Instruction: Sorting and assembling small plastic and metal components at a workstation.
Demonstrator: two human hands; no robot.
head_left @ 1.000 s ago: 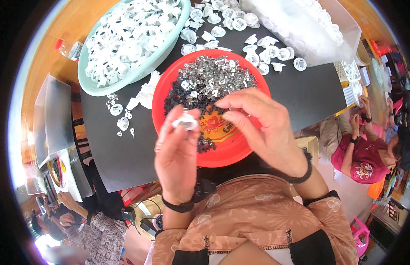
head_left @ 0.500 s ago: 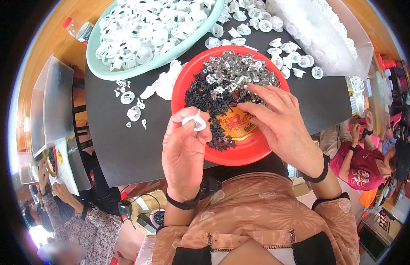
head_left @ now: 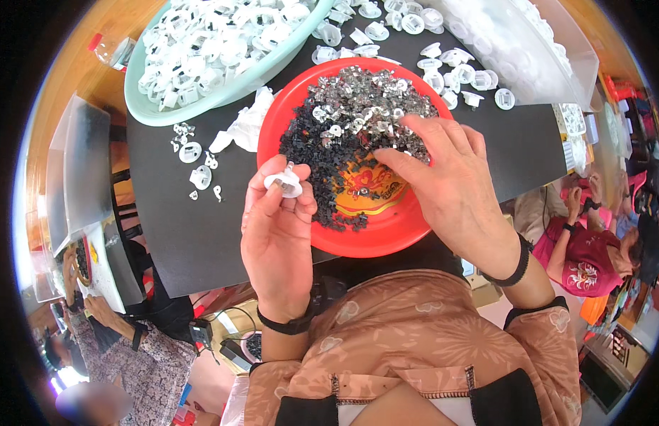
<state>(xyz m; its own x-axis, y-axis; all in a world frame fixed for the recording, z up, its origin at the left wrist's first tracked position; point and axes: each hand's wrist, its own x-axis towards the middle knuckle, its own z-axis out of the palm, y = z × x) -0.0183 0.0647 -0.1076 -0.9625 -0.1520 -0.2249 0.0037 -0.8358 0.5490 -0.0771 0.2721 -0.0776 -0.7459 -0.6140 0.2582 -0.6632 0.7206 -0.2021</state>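
So here's where I'm at: my left hand point(head_left: 276, 234) is pinched shut around one small white plastic cap point(head_left: 284, 184), held just above the near-left rim of the round red plastic tray point(head_left: 358, 245). My right hand point(head_left: 443, 181) is spread flat over the tray with the fingertips point(head_left: 386, 155) dipping into the parts. I honestly can't tell whether it has picked anything up, since the palm covers that bit.

Progress-wise, I'd guess roughly the middle of a long job. The pale green plastic basin point(head_left: 148, 113) at the far-left corner of the black tabletop point(head_left: 201, 241) is heaped with white caps, which look like a finished pile to me, but that's a judgement call. Still plenty left: a big mound of shiny metal clips point(head_left: 358, 99) and small black plastic bits point(head_left: 311, 153) in the tray, loose white caps point(head_left: 443, 64) scattered along the far edge, plus a clear plastic bin point(head_left: 549, 64) at the far-right corner with more whitish pieces.

A few strays point(head_left: 194, 160) sit by the left edge near a crumpled white bag point(head_left: 244, 124).

Hard to make out: whether the held cap already has a clip in it, way too small. The basin and bin are cut off at the top. Other people sit at the lower left and at the right, partly out of frame.
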